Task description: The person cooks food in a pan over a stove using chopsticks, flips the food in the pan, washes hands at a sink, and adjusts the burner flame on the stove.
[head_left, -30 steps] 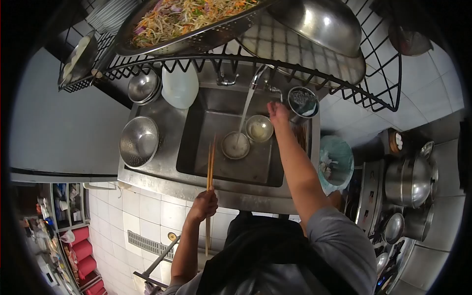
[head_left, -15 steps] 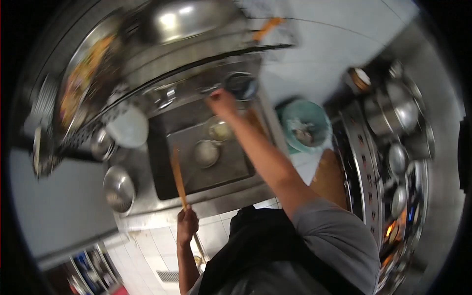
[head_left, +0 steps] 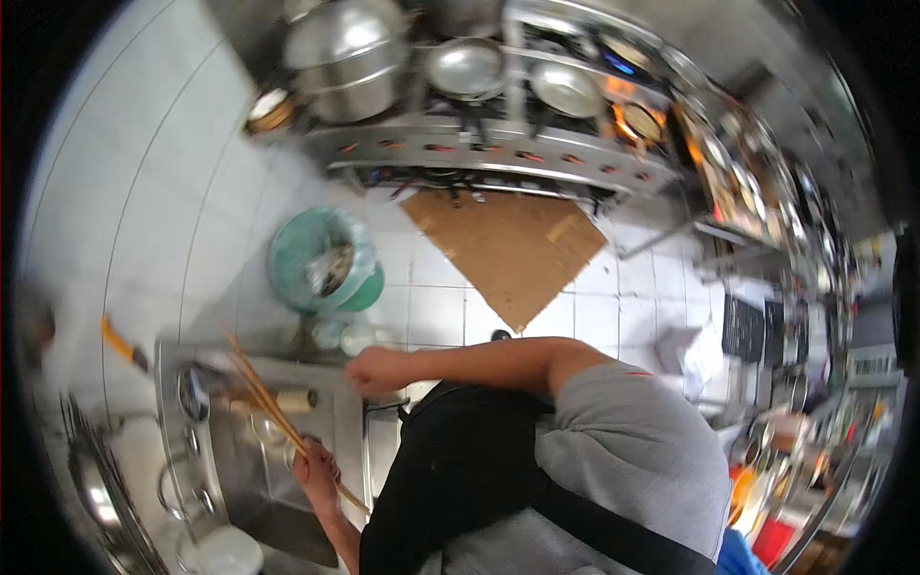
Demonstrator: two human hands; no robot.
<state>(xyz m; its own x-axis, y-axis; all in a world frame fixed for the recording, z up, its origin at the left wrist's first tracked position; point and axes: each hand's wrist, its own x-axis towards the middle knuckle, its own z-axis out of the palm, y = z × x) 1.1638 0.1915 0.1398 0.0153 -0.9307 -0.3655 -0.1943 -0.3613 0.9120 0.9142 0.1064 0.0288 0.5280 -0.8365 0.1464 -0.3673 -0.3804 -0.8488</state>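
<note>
My left hand [head_left: 316,470] is closed around long, thin wooden sticks [head_left: 264,393], which slant across the sink [head_left: 273,517]. They look like two lying close together, but blur hides their exact form. My right hand [head_left: 374,372] is curled closed beside the sink's edge, smeared by motion; whatever it may hold is hidden. Bowls [head_left: 268,429] sit in the sink, partly covered by the sticks and my left hand. A pale brown cylinder [head_left: 297,401] lies near the sink's edge.
A green bin [head_left: 287,264] with a plastic liner stands beyond the sink. Cardboard [head_left: 508,249] covers floor tiles before the stove [head_left: 460,144], where pans sit and flames burn. An orange-handled tool [head_left: 120,340] is by the wall. A pale round container [head_left: 225,554] stands beside the sink.
The view has swung right, toward the stove and bin. My right hand has drawn back from the sink's far side to its near edge. My left hand keeps hold of the wooden sticks.
</note>
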